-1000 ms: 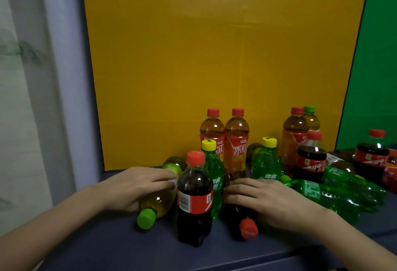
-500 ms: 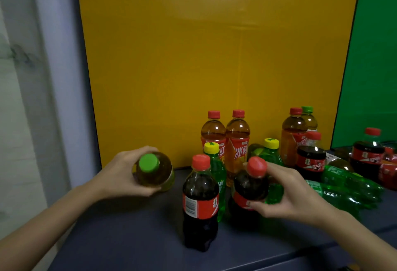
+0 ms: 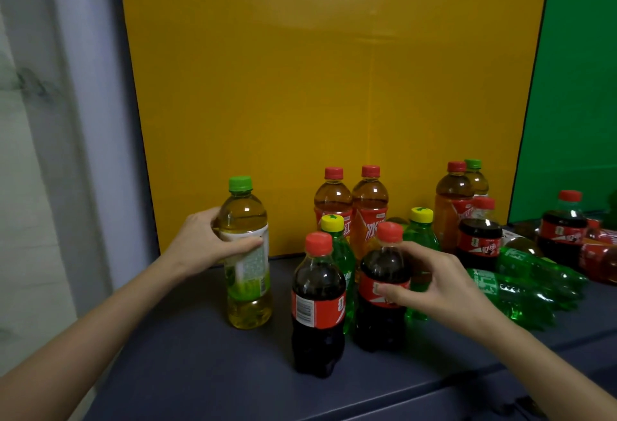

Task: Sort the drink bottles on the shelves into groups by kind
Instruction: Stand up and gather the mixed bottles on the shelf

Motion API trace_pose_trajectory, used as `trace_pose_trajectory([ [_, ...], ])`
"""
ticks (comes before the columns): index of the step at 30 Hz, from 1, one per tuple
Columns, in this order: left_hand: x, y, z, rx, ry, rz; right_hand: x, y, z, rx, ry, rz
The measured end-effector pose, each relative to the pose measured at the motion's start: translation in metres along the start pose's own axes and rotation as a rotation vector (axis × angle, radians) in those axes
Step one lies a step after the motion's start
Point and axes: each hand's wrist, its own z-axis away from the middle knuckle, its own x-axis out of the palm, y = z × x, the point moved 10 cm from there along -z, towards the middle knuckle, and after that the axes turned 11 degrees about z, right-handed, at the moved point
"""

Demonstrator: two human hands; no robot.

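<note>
Where both hung tilted before, tea bottle (image 3: 248, 300) upright in grip of left hand (image 3: 203, 242), cola bottle (image 3: 384, 267) in right hand (image 3: 444, 287)

Glossy plastic bottles (image 3: 318, 300), matt shelf (image 3: 187, 364)

Left hand (image 3: 203, 243) curled in a grip, right hand (image 3: 437, 284) pinching between thumb and fingers, both forearms outstretched

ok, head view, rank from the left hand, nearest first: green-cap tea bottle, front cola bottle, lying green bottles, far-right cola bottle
1. green-cap tea bottle: in the left hand's grip, far left.
2. front cola bottle: right of it, front row.
3. lying green bottles: right side, past the right hand's held cola bottle.
4. far-right cola bottle: by the green panel.
</note>
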Motion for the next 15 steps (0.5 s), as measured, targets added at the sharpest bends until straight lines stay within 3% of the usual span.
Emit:
trace_pose_trajectory([
  [11,0.005,-0.005,0.015,-0.015,0.047,0.116,0.013,0.004,0.011,0.078,-0.017,-0.065],
  [15,0.004,-0.004,0.028,-0.021,0.074,0.001,0.005,0.010,0.025,0.099,0.013,-0.068],
])
